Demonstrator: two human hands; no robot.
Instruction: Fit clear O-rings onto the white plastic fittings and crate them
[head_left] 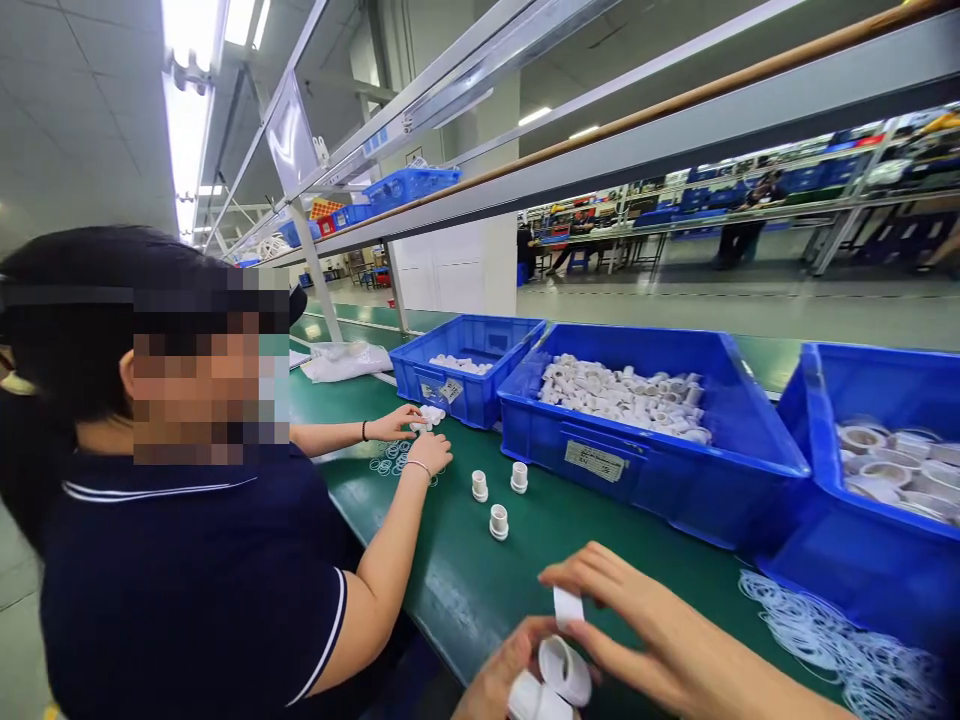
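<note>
The white plastic fittings (559, 675) sat right at the bottom edge of the view, low over the green worktop (465, 590), and they looked light, rigid and smooth; hard moulded plastic by the look of it, so probably slick under a dry grip and not likely to crush; the short cylindrical wall seemed the sensible place to pinch, with the open rim left clear. The left hand (499, 680) was curled around the lower pieces, its fingers closed about a white barrel, though the frame edge cut off how many pieces it cradled. The right hand (637, 625) came in from the other side; its fingers (581, 580) were narrowed to a pinch on a small white sleeve (568, 606) standing just above the ring-shaped piece, touching it at the top. Beyond the fingers, well apart, three small white fittings (499, 495) stood upright on the worktop; further out sat a blue bin of white parts (637, 470); off to the right of the right hand lay a tangle of thin white rings (825, 640) beside another blue bin (862, 560). To the left, a co-worker in a dark polo shirt (187, 580) handled small white parts with both hands (412, 435) near a smaller blue bin (465, 385).
</note>
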